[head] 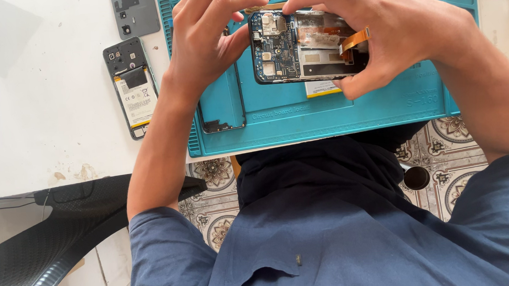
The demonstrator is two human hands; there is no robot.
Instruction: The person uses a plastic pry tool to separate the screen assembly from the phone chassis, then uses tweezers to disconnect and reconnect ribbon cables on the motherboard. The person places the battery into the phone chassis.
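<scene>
I hold an opened smartphone point(301, 45) with its back removed, blue circuit board and an orange flex cable showing, above a teal repair mat point(323, 119). My left hand point(211, 38) grips its left end, thumb against the edge beside the board. My right hand point(388, 28) grips the right end, fingers curled over the top and under the bottom. A yellow-edged battery point(321, 89) lies on the mat just below the phone.
A second opened phone with a white battery point(132, 88) lies on the white table, left of the mat. A grey back cover point(135, 13) sits above it. A thin phone frame point(224, 112) rests on the mat's left side. A black chair arm point(67, 228) is at lower left.
</scene>
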